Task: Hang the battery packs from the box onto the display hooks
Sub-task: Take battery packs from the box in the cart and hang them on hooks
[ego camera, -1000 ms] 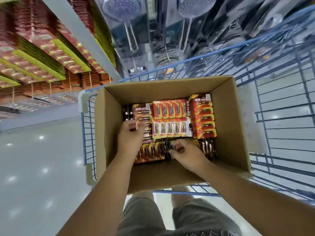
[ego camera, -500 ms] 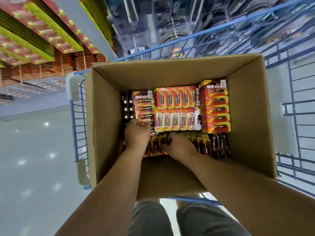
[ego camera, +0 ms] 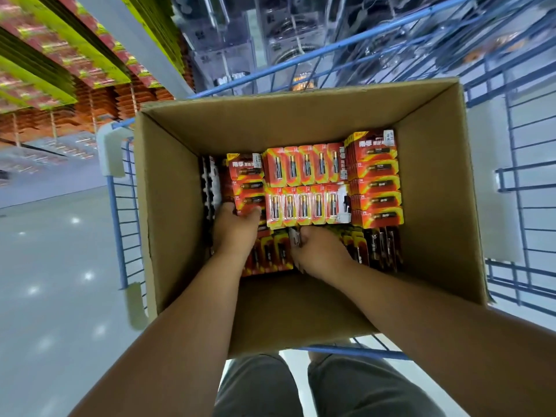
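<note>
Bare forearms, grey shorts [ego camera: 301,389]

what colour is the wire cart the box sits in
Blue wire cart, with grey corner guards; head view shows it.

The box [ego camera: 168,206] is open on top, so the way in from above is free. Its tall walls close all four sides. Battery packs [ego camera: 304,188] crowd the floor; a near strip [ego camera: 288,299] seems bare. Cart bars [ego camera: 523,206] ring the box.

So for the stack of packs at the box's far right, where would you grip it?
Probably from above, pinching the long side edges of the top cards in the right-hand stack: they lie flat, faces up, and the box wall crowds the outer side, so sideways entry looks blocked.
</note>
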`<state>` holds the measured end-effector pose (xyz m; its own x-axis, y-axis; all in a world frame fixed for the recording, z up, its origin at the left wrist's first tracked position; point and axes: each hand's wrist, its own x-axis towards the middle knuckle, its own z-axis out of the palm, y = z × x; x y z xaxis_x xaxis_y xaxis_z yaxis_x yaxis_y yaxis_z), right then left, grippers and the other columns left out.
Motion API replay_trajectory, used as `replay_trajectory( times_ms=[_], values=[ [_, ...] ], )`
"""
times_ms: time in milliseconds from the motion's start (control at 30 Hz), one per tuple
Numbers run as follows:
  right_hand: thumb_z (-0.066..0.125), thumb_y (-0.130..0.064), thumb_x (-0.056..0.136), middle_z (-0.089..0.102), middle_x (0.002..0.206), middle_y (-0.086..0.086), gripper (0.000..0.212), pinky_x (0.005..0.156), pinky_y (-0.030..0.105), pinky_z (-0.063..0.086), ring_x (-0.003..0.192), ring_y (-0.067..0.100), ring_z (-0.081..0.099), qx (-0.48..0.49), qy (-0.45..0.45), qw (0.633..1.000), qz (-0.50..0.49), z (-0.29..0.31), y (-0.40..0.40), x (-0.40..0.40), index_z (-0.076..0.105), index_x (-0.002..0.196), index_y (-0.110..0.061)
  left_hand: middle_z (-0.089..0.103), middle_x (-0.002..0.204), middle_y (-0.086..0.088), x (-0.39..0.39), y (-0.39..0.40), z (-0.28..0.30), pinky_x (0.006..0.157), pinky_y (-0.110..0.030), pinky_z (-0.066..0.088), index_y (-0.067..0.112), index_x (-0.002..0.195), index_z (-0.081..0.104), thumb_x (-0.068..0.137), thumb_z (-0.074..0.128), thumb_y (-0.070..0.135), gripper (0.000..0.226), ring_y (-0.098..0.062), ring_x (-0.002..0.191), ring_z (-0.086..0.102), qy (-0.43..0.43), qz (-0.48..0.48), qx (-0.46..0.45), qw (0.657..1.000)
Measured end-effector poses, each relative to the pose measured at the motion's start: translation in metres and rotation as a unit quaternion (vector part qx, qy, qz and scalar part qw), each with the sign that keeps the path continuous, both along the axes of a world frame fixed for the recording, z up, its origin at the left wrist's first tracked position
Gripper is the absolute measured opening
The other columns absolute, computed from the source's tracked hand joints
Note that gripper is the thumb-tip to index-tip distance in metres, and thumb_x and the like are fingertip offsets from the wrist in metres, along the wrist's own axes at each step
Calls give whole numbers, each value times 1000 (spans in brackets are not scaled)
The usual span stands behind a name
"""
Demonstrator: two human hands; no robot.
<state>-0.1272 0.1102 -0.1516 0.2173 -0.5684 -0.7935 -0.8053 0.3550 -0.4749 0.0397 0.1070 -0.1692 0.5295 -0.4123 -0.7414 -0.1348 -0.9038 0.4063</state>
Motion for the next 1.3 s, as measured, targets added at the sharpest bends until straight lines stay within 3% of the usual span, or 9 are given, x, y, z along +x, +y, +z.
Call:
replay_trajectory(
  times_ms=[100, 267, 367, 467, 700, 967, 1100, 1200, 1300],
  values=[
    [70, -21, 95, 47, 88, -5, 38, 59, 22, 34, 76, 10, 50, -28, -30, 999, -7, 7, 1, -7, 46, 66, -21, 63, 117, 6, -2, -6, -1, 88, -37, 48, 27, 125, 63, 100, 65, 41, 29, -19, 107, 58, 25, 3, -12, 1000],
    [70, -5, 89, 60, 133, -9, 34, 95, 7, 32, 123, -5, 47, -66, -108, 992, -23, 22, -6, -13, 49, 62, -10, 65, 123, 1, -2, -1, 9, 100, -48, 55, 30, 128, 62, 104, 57, 32, 25, -24, 115, 63, 30, 1, -17, 999],
    [61, 5, 90, 68, 126, -13, 34, 92, -5, 30, 117, -22, 50, -43, -160, 984, -66, 38, -9, -11, 43, 64, -8, 66, 122, 1, 0, 5, 22, 99, -48, 56, 29, 129, 60, 104, 55, 31, 25, -23, 114, 64, 32, -11, -24, 999],
    [59, 6, 92, 70, 119, -3, 37, 88, -4, 35, 112, -14, 58, -43, -186, 975, -110, 54, -11, -8, 39, 65, -9, 67, 116, 4, 3, 11, 35, 96, -47, 57, 31, 121, 59, 106, 53, 30, 17, -21, 110, 66, 24, -3, -38, 999],
    [71, -23, 97, 63, 99, 6, 26, 95, 27, 45, 99, 14, 61, -69, -239, 957, -148, 95, -23, 2, 68, 80, -3, 66, 107, 13, 4, 25, 90, 70, -19, 45, 29, 123, 58, 109, 49, 29, 17, 0, 96, 62, 31, -26, -124, 991],
    [70, -13, 97, 48, 118, -33, 25, 96, 5, 31, 112, -27, 42, -112, -190, 975, -38, 151, -36, -3, 62, 104, -36, 70, 108, 14, 14, 20, 157, 84, -31, 59, 35, 121, 57, 108, 50, 41, 16, -7, 102, 69, 57, -45, -159, 985],
    [67, -9, 98, 49, 123, -28, 39, 98, 32, 46, 118, 10, 54, -142, -208, 966, -63, 193, -50, -1, 55, 105, -46, 73, 101, 13, 20, 14, 206, 69, -22, 57, 38, 110, 58, 107, 52, 42, 8, 0, 88, 72, 45, -44, -193, 979],
    [63, 0, 97, 62, 117, -18, 51, 80, 57, 55, 107, 49, 61, -141, -238, 957, -82, 232, -63, 9, 55, 108, -50, 76, 100, 17, 29, 15, 248, 68, -19, 58, 42, 115, 62, 108, 52, 38, 13, 6, 85, 73, 43, -22, -243, 969],
    [63, 3, 98, 69, 106, -14, 51, 81, 48, 58, 105, 35, 67, -156, -284, 943, -82, 268, -77, 29, 55, 111, -45, 79, 99, 16, 42, 18, 287, 81, -38, 63, 34, 117, 67, 109, 53, 29, 17, -6, 90, 77, 41, 48, -284, 957]
  ],
)
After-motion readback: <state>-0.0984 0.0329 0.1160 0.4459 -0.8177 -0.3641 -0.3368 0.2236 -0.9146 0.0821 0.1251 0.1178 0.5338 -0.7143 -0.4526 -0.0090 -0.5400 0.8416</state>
